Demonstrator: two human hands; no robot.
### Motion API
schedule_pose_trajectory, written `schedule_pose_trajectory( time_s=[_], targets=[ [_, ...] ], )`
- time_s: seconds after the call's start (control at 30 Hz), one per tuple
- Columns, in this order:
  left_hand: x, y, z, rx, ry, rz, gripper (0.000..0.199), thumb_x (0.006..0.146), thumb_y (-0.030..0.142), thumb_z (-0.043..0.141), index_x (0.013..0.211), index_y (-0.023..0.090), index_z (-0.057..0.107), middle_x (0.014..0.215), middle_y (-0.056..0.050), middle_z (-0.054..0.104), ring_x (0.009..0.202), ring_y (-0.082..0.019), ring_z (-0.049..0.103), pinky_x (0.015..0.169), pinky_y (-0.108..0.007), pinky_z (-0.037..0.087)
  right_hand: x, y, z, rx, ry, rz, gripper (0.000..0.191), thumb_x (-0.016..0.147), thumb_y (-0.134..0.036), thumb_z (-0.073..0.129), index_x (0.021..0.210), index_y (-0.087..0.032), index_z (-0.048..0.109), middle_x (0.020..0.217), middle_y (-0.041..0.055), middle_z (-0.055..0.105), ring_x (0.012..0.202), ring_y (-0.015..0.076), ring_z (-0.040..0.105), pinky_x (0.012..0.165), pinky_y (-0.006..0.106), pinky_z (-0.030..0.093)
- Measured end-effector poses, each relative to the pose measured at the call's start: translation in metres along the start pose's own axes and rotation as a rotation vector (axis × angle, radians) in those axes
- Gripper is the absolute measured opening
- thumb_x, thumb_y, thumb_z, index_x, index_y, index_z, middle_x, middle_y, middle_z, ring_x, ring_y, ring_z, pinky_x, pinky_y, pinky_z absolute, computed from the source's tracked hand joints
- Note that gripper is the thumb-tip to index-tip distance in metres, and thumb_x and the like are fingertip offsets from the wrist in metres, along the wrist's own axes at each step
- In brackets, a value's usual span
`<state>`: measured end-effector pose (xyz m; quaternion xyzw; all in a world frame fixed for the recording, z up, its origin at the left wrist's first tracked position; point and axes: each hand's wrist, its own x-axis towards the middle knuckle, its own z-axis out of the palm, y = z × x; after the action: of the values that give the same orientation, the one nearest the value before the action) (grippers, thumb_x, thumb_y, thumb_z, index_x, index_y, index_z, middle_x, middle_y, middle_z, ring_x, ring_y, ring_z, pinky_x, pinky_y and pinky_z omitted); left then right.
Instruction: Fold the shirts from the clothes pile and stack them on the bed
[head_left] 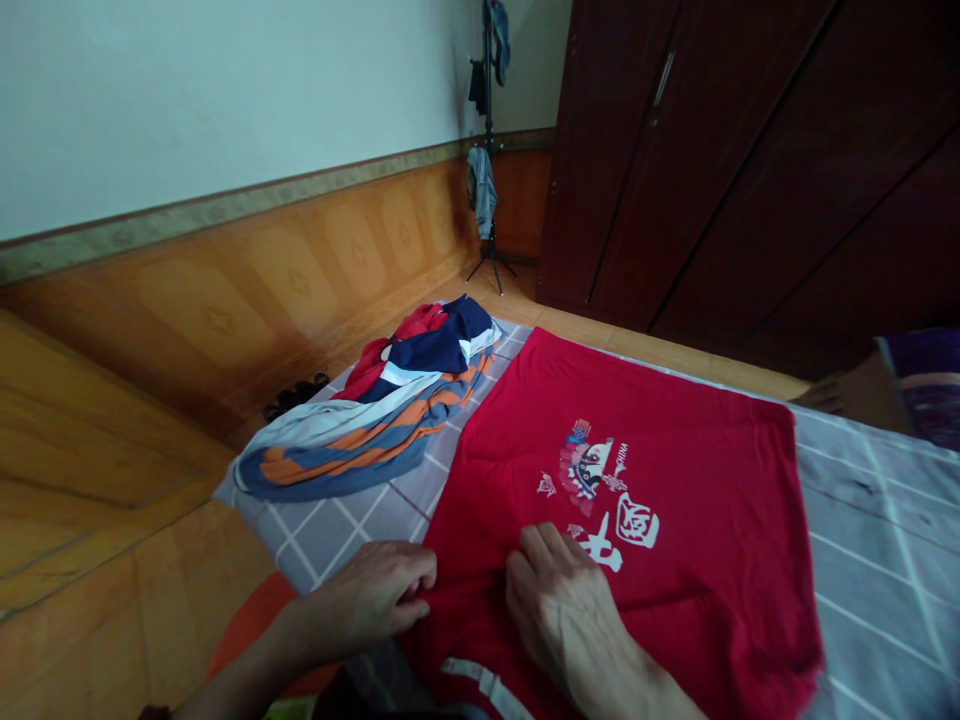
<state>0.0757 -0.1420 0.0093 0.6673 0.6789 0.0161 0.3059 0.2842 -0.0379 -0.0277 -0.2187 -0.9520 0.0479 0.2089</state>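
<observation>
A red T-shirt [697, 500] lies spread on the bed, with a colourful mask-like print and white characters on its front. Its collar, with a white label strip [480, 680], is at the bottom of the view near me. My left hand [386, 590] is closed at the shirt's left edge, thumb and fingers pinching the cloth. Resting on the shirt between the collar and the print, my right hand [562, 600] has its fingers curled into the fabric. Its fingertips are partly hidden. Shallow wrinkles run across the cloth around both hands.
A pile of clothes [375, 410] in orange, grey, navy and red lies on the checked bedsheet [885, 540] to the left. An orange-red round stool [255, 620] stands below the bed edge. Beyond are a coat rack [489, 120], a dark wardrobe [720, 160] and a cardboard box [862, 390].
</observation>
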Motion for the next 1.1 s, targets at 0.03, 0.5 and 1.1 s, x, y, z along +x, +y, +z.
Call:
schedule_pose_trajectory(
  time_s=[0.03, 0.5, 1.1],
  targets=[
    [0.000, 0.000, -0.002, 0.009, -0.011, 0.014, 0.006, 0.076, 0.017, 0.054, 0.080, 0.022, 0.056, 0.078, 0.004, 0.061, 0.072, -0.014, 0.055, 0.063, -0.023, 0.032, 0.000, 0.001, 0.000, 0.000, -0.015, 0.013, 0.020, 0.067, -0.002, 0.057, 0.063, -0.021, 0.051, 0.069, 0.0029, 0.055, 0.063, 0.0188, 0.047, 0.053, 0.030, 0.033],
    [0.113, -0.008, -0.036, 0.124, 0.354, 0.220, 0.019, 0.087, 0.017, 0.050, 0.103, 0.020, 0.060, 0.106, -0.004, 0.062, 0.099, -0.018, 0.059, 0.088, -0.028, 0.043, -0.010, -0.011, 0.008, 0.148, 0.032, -0.131, 0.026, 0.086, -0.027, 0.055, 0.110, -0.019, 0.060, 0.122, 0.0103, 0.058, 0.115, 0.0268, 0.050, 0.095, 0.043, 0.043],
    [0.127, -0.010, -0.044, 0.137, 0.378, 0.231, 0.009, 0.088, 0.024, 0.055, 0.081, 0.019, 0.058, 0.082, 0.002, 0.061, 0.078, -0.013, 0.059, 0.073, -0.023, 0.042, -0.008, -0.008, 0.022, 0.069, 0.158, -0.132, 0.026, 0.087, -0.023, 0.052, 0.110, -0.016, 0.062, 0.120, 0.0107, 0.061, 0.116, 0.0277, 0.051, 0.097, 0.044, 0.043]
  ],
)
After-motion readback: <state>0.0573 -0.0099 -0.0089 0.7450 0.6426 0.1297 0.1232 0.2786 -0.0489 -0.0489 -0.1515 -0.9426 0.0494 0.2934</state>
